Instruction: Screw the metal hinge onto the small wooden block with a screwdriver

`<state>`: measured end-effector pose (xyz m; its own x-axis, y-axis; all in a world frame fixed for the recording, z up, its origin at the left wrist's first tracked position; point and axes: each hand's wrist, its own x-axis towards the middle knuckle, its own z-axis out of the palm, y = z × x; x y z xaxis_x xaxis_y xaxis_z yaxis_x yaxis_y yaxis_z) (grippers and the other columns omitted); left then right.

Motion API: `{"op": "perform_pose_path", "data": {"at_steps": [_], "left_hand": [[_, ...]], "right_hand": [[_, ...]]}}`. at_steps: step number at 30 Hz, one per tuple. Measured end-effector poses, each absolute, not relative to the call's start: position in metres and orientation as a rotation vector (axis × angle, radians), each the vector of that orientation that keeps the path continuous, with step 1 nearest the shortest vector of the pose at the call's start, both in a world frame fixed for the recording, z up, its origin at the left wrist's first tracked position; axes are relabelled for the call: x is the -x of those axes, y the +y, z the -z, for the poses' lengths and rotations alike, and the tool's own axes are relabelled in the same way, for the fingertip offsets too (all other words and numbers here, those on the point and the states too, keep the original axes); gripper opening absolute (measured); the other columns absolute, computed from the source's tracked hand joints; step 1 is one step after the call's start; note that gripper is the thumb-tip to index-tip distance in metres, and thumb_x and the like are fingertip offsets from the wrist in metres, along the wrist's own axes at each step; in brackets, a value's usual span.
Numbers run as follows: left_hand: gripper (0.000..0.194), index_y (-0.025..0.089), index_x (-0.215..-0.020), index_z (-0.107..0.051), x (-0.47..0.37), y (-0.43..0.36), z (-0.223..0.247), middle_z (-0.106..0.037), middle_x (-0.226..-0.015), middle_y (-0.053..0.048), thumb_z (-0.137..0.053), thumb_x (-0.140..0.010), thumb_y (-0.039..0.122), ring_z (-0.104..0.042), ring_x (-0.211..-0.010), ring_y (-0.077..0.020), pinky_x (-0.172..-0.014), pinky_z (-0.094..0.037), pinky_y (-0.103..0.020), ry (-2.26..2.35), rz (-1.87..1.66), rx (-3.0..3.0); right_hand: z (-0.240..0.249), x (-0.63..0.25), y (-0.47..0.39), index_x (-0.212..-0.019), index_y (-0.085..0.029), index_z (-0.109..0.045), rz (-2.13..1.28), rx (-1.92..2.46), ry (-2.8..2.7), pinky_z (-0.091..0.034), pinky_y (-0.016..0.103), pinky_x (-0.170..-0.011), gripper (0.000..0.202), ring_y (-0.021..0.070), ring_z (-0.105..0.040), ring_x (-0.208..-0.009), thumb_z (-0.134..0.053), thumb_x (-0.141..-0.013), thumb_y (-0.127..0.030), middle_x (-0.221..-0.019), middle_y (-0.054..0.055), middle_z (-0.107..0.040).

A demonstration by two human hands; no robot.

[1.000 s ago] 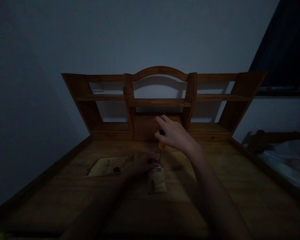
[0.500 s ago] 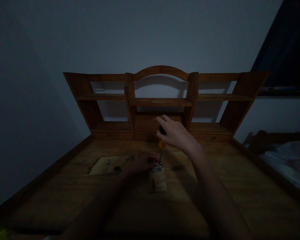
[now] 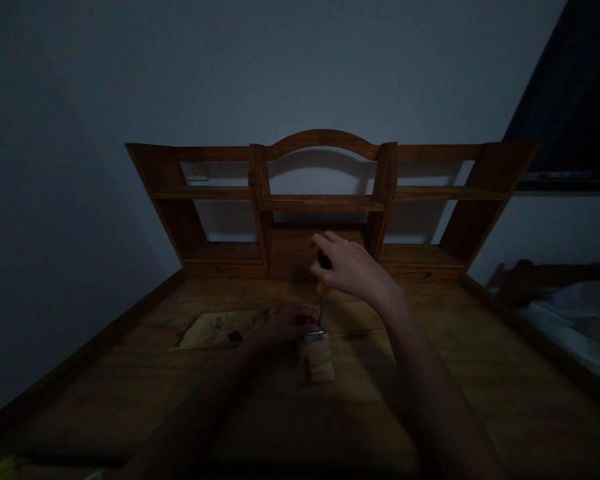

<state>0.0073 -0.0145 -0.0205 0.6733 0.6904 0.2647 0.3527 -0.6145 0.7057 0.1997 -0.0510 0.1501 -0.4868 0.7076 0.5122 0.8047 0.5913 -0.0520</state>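
so my right grip [image 3: 347, 267] pinches a screwdriver [image 3: 323, 289] at the metal fitting [image 3: 314, 337] on the wood block [image 3: 321, 363]; can't tell what my left grip [image 3: 291, 324] holds. likely screwing, next twist wants steady pressure.

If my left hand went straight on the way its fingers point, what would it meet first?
Probably the screwdriver shaft, just right of your left hand in the picture; depth is unclear in this dim view, so they may be touching.
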Motion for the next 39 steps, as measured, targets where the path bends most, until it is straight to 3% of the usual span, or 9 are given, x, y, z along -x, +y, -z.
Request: {"op": "perform_pose_path", "data": {"at_steps": [5, 10, 18, 24, 33, 39], "left_hand": [[0.020, 0.017, -0.092, -0.068, -0.006, -0.013, 0.022, -0.066, -0.092, -0.003, -0.061, -0.089, 0.036, -0.061, -0.084, -0.0151, -0.078, -0.047, -0.026, 0.786, -0.694, -2.269], [0.019, 0.018, -0.092, -0.067, -0.007, -0.014, 0.021, -0.067, -0.094, -0.003, -0.063, -0.089, 0.036, -0.061, -0.087, -0.0158, -0.080, -0.048, -0.027, 0.797, -0.716, -2.248], [0.022, 0.016, -0.091, -0.066, -0.006, -0.014, 0.021, -0.065, -0.091, -0.003, -0.061, -0.089, 0.037, -0.059, -0.082, -0.0146, -0.076, -0.047, -0.026, 0.798, -0.699, -2.254], [0.023, 0.017, -0.093, -0.067, -0.006, -0.013, 0.021, -0.065, -0.093, -0.004, -0.060, -0.090, 0.039, -0.059, -0.083, -0.0156, -0.078, -0.047, -0.027, 0.838, -0.654, -2.275], [0.023, 0.016, -0.091, -0.067, -0.006, -0.013, 0.020, -0.065, -0.091, -0.004, -0.060, -0.090, 0.038, -0.059, -0.084, -0.0155, -0.077, -0.046, -0.026, 0.791, -0.678, -2.285], [0.023, 0.016, -0.090, -0.066, -0.007, -0.013, 0.022, -0.065, -0.091, -0.003, -0.060, -0.090, 0.038, -0.059, -0.083, -0.0154, -0.078, -0.046, -0.026, 0.798, -0.697, -2.270]], "right_hand": [[-0.152, -0.198, -0.055, -0.109, -0.022, -0.053, 0.273, 1.184, -2.352, -0.040, 0.034, -0.077, 0.024, 0.0238, -0.060, -0.094, -0.049, -0.086, -0.029, -0.114, 0.007, -0.059], [-0.149, -0.199, -0.051, -0.113, -0.021, -0.051, 0.268, 1.169, -2.325, -0.041, 0.034, -0.078, 0.029, 0.0242, -0.060, -0.095, -0.046, -0.091, -0.039, -0.110, 0.008, -0.060], [-0.151, -0.199, -0.056, -0.117, -0.022, -0.049, 0.259, 1.136, -2.331, -0.041, 0.034, -0.077, 0.032, 0.0227, -0.059, -0.092, -0.048, -0.085, -0.026, -0.120, 0.008, -0.055], [-0.148, -0.198, -0.051, -0.114, -0.021, -0.050, 0.253, 1.161, -2.327, -0.042, 0.034, -0.077, 0.029, 0.0225, -0.059, -0.091, -0.047, -0.092, -0.039, -0.116, 0.009, -0.056], [-0.153, -0.197, -0.058, -0.118, -0.022, -0.048, 0.261, 1.178, -2.328, -0.041, 0.034, -0.077, 0.032, 0.0226, -0.059, -0.091, -0.048, -0.086, -0.026, -0.124, 0.009, -0.053], [-0.152, -0.198, -0.054, -0.112, -0.022, -0.050, 0.249, 1.163, -2.342, -0.040, 0.033, -0.078, 0.024, 0.0228, -0.059, -0.094, -0.045, -0.092, -0.034, -0.112, 0.007, -0.058]]}}
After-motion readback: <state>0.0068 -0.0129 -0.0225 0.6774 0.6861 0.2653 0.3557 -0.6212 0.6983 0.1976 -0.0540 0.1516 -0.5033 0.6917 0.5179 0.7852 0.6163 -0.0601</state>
